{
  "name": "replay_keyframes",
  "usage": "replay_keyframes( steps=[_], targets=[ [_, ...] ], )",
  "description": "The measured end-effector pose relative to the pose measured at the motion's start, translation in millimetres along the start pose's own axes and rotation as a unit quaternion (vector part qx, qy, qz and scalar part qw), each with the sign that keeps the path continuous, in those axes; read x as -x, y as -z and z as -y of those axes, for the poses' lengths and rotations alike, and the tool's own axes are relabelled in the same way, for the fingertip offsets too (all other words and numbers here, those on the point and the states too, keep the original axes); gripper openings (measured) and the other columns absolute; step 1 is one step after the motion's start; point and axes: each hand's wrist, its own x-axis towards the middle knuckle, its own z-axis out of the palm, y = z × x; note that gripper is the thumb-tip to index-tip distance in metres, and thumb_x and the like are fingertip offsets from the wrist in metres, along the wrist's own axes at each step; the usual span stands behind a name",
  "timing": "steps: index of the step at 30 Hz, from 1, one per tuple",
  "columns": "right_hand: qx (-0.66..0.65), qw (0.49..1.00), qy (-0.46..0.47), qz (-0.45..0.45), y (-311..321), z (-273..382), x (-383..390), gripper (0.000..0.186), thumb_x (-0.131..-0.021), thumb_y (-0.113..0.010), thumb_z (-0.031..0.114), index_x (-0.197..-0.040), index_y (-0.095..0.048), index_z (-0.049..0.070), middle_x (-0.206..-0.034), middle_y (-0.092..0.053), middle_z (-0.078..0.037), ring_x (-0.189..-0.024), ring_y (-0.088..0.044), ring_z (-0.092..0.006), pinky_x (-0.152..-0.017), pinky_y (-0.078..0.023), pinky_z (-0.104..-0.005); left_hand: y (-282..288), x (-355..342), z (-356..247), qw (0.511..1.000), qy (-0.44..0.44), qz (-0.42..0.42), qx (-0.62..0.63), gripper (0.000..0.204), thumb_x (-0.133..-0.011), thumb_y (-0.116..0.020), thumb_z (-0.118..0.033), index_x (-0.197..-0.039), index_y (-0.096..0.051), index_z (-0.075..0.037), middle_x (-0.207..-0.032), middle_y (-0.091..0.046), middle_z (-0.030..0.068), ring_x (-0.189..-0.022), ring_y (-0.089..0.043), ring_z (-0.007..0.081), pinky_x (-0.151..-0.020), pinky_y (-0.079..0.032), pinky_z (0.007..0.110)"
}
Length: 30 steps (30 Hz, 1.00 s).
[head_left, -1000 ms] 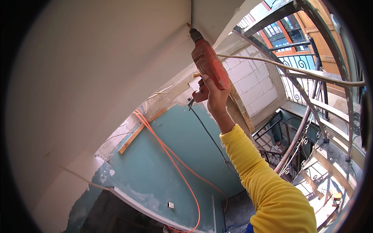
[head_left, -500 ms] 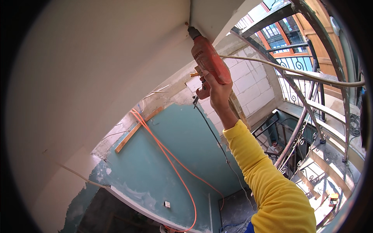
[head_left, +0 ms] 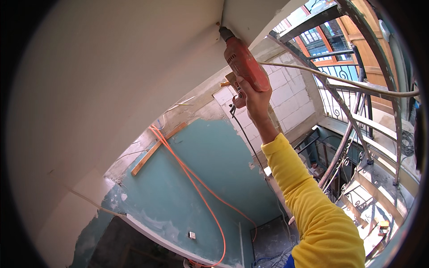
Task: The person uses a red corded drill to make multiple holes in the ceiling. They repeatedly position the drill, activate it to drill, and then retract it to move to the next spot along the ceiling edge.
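Observation:
My right hand [head_left: 258, 100], at the end of a yellow sleeve, is raised overhead and closed around the rear of a red power drill [head_left: 243, 64]. Its thumb lies along the drill's side. The black chuck [head_left: 226, 33] points up into the seam between two pale plastered surfaces and meets the seam beside a small brown hole. Whether a bit is inside the surface is hidden. From the drill's handle a dark power cord [head_left: 245, 134] hangs toward the floor. My left hand is out of the picture.
Orange conduit [head_left: 196, 196] loops down a teal wall [head_left: 210, 152] beside a wooden batten [head_left: 152, 156]. A beige hose [head_left: 339, 82] crosses at right, before a metal spiral staircase [head_left: 380, 134]. Tangled cables [head_left: 277, 259] lie on the floor below.
My right hand and the drill have shifted slightly right and up, with the chuck still at the seam. The hanging cord has swung right with them.

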Motion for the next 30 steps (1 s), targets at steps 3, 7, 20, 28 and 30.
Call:
replay_keyframes(
  steps=[3, 7, 20, 28, 30],
  targets=[
    [-0.033, 0.998, -0.049, 0.007, 5.1, 11.8, -2.6, 0.051, -0.086, -0.076, 0.002, -0.132, -0.056, -0.003, -0.110, -0.070, -0.014, -0.085, -0.070, -0.0189, -0.075, -0.057, -0.0295, -13.2, -7.3, 1.1, 1.000, 0.002, 0.000, -0.031, 0.018, -0.103, -0.057, -0.023, -0.112, -0.062, -0.008, -0.087, -0.059, 0.0047, -0.070, -0.054, 0.0153, -0.061, -0.046, 0.031],
    [-0.017, 0.998, -0.053, -0.001, 18.2, 34.0, 21.5, 0.052, -0.087, -0.075, 0.005, -0.134, -0.056, -0.004, -0.111, -0.069, -0.015, -0.084, -0.069, -0.0198, -0.072, -0.057, -0.0304, -53.9, -19.5, 15.8, 0.988, -0.022, -0.011, -0.154, 0.018, -0.103, -0.058, -0.024, -0.112, -0.062, -0.009, -0.087, -0.060, 0.0049, -0.070, -0.055, 0.0156, -0.061, -0.046, 0.031],
    [0.031, 0.931, -0.361, 0.036, 127.6, 194.3, 245.4, 0.065, -0.086, -0.076, 0.018, -0.139, -0.049, -0.007, -0.107, -0.068, -0.017, -0.089, -0.071, -0.0237, -0.070, -0.063, -0.0332, -294.4, -62.5, -0.3, 0.908, -0.077, 0.329, -0.246, 0.021, -0.102, -0.064, -0.010, -0.122, -0.068, -0.005, -0.110, -0.072, 0.0135, -0.085, -0.072, 0.0206, -0.073, -0.061, 0.034],
    [0.102, 0.894, -0.424, 0.103, 145.0, 262.7, 282.4, 0.085, -0.074, -0.087, 0.013, -0.144, -0.043, -0.006, -0.117, -0.067, -0.019, -0.097, -0.072, -0.0257, -0.078, -0.064, -0.0366, -402.6, -36.1, -10.2, 0.692, -0.339, 0.461, -0.441, 0.015, -0.092, -0.073, 0.002, -0.107, -0.074, 0.005, -0.099, -0.074, 0.0118, -0.084, -0.070, 0.0153, -0.069, -0.058, 0.027],
    [0.117, 0.902, -0.405, 0.096, 144.6, 270.2, 287.6, 0.087, -0.073, -0.089, 0.013, -0.144, -0.043, -0.006, -0.121, -0.066, -0.019, -0.104, -0.071, -0.0258, -0.081, -0.063, -0.0370, -407.8, -32.6, -13.8, 0.663, -0.357, 0.457, -0.474, 0.014, -0.091, -0.073, 0.003, -0.105, -0.075, 0.004, -0.100, -0.075, 0.0115, -0.087, -0.072, 0.0148, -0.070, -0.059, 0.026]
  ],
)
